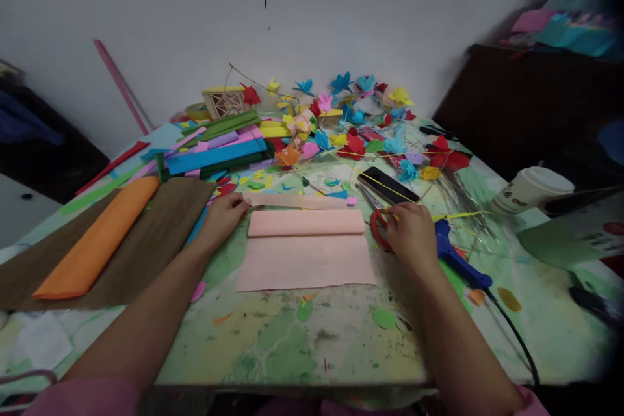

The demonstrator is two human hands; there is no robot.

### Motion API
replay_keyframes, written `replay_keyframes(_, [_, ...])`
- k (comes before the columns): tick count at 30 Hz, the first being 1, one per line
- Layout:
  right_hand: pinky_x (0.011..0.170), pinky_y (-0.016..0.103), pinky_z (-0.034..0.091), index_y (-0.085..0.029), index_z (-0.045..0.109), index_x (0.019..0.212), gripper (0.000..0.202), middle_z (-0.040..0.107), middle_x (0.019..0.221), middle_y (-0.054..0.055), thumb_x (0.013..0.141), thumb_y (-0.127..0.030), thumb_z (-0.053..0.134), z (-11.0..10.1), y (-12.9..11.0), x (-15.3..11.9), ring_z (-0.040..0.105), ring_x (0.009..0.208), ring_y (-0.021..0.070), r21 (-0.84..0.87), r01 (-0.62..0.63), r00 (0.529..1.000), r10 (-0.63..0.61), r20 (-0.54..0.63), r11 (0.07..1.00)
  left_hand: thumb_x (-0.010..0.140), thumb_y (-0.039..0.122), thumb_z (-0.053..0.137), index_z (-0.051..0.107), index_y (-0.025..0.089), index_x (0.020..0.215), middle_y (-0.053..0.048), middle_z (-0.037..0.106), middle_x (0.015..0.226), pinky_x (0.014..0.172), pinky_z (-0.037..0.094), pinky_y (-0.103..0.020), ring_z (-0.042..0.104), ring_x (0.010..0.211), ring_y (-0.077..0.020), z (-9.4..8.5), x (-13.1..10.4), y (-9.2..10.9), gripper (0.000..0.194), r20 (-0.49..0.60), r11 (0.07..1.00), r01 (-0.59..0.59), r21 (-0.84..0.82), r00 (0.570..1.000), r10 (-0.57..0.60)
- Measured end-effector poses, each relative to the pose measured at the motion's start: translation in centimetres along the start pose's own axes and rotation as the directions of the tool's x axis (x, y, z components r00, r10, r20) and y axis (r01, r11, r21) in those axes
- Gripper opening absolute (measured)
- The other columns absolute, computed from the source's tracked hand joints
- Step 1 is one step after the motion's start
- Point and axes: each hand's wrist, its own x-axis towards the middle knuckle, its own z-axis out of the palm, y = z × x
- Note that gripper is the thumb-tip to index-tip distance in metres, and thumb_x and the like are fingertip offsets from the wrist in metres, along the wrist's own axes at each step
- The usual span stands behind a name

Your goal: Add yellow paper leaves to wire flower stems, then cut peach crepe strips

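Observation:
A pale pink crepe paper sheet (306,263) lies flat on the table, its far part folded or rolled into a thick band. Beyond it stretches a narrow pale pink strip (302,200). My left hand (225,218) pinches the strip's left end between thumb and fingers. To the right of the sheet, my right hand (412,234) has its fingers closed at the red-handled scissors (379,227), whose blades point away toward a black phone (387,186). A blue glue gun (458,255) lies just right of my right hand.
Paper flowers (353,143) and wire stems crowd the back. Folded coloured papers (217,156) lie back left, an orange roll (104,234) on brown paper (160,240) at left. A white cup (529,190) stands right. The glue gun's cord (517,335) runs over the front edge.

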Motion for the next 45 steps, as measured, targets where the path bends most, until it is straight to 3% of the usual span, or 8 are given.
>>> replay_keyframes(5, [0.075,0.034,0.037,-0.016,0.064,0.077,0.022,0.062,0.081,0.01,0.083,-0.018,0.043,-1.0,-1.1,-0.9,0.051,0.083,0.0235,0.169,0.113,0.993,-0.107,-0.043,0.979,0.079,0.037,0.045,0.057,0.016,0.083,-0.009,0.061,0.085,0.073,0.04,-0.035,0.056,0.083,-0.0255,-0.9,-0.2,-0.2,0.025,-0.111,0.974,-0.064,0.219,0.99,0.09])
replay_keyframes(9, [0.072,0.033,0.037,-0.019,0.056,0.067,0.027,0.055,0.069,0.006,0.088,-0.024,0.04,-1.8,-1.5,-2.9,0.048,0.074,0.021,0.253,0.237,0.969,-0.245,-0.001,0.938,0.079,0.039,0.05,0.048,0.016,0.115,-0.014,0.052,0.119,0.097,0.034,-0.043,0.044,0.115,-0.0302,-0.9,-3.1,1.6,0.042,-0.155,0.903,-0.335,0.27,0.91,0.384])
replay_keyframes(11, [0.073,0.033,0.037,-0.018,0.056,0.069,0.025,0.055,0.071,0.006,0.088,-0.028,0.042,-2.1,-1.4,-4.1,0.048,0.075,0.021,0.295,0.318,0.937,-0.346,0.046,0.901,0.082,0.038,0.05,0.046,0.019,0.118,-0.012,0.052,0.12,0.097,0.035,-0.04,0.045,0.115,-0.0267,-0.8,-5.4,2.9,0.041,0.053,0.814,-0.555,0.173,0.831,0.554])
replay_keyframes(13, [0.077,0.034,0.038,-0.017,0.058,0.082,0.016,0.059,0.082,0.008,0.084,-0.031,0.051,-2.4,-1.4,-5.3,0.049,0.083,0.0224,0.34,0.391,0.884,-0.452,0.118,0.855,0.083,0.039,0.051,0.048,0.021,0.118,-0.01,0.053,0.12,0.097,0.037,-0.039,0.046,0.113,-0.0247,-0.6,-7.6,3.9,0.039,0.288,0.712,-0.701,0.039,0.69,0.664])
replay_keyframes(16, [0.084,0.037,0.037,-0.016,0.059,0.097,0.02,0.058,0.102,0.011,0.08,-0.028,0.058,-2.5,-1.6,-6.6,0.048,0.094,0.0242,0.387,0.425,0.813,-0.533,0.234,0.818,0.082,0.042,0.054,0.05,0.021,0.119,-0.01,0.054,0.119,0.095,0.041,-0.038,0.049,0.111,-0.0248,-0.1,-9.8,4.5,0.043,0.448,0.694,-0.718,-0.055,0.603,0.66])
replay_keyframes(27, [0.078,0.035,0.041,-0.018,0.066,0.089,0.022,0.064,0.094,0.009,0.085,-0.009,0.046,0.1,-1.8,-7.8,0.054,0.087,0.0209,0.4,0.383,0.869,-0.472,0.151,0.833,0.089,0.023,0.043,0.06,0.021,0.104,-0.007,0.059,0.118,0.095,0.043,-0.035,0.052,0.111,-0.0202,0.6,-10.8,2.7,0.022,0.39,0.724,-0.69,-0.024,0.66,0.642])
replay_keyframes(35, [0.07,0.031,0.04,-0.017,0.058,0.077,0.021,0.061,0.079,0.007,0.09,-0.022,0.043,0.1,-3.4,-6.7,0.053,0.077,0.02,0.452,0.086,0.94,-0.223,0.259,0.888,0.092,0.027,0.038,0.055,0.02,0.086,-0.004,0.061,0.084,0.075,0.046,-0.031,0.057,0.082,-0.018,0.8,-10.1,2.8,0.02,0.294,0.903,-0.425,-0.063,0.857,0.424])
replay_keyframes(45, [0.07,0.031,0.036,-0.017,0.057,0.074,0.024,0.061,0.076,0.007,0.09,-0.03,0.046,1.2,-3.8,-6.0,0.053,0.076,0.0208,0.323,0.026,0.964,-0.109,0.243,0.946,0.09,0.033,0.041,0.053,0.019,0.075,-0.003,0.057,0.073,0.069,0.043,-0.03,0.054,0.073,-0.0176,1.3,-10.4,2.7,0.024,0.199,0.954,-0.3,0.009,0.935,0.292])
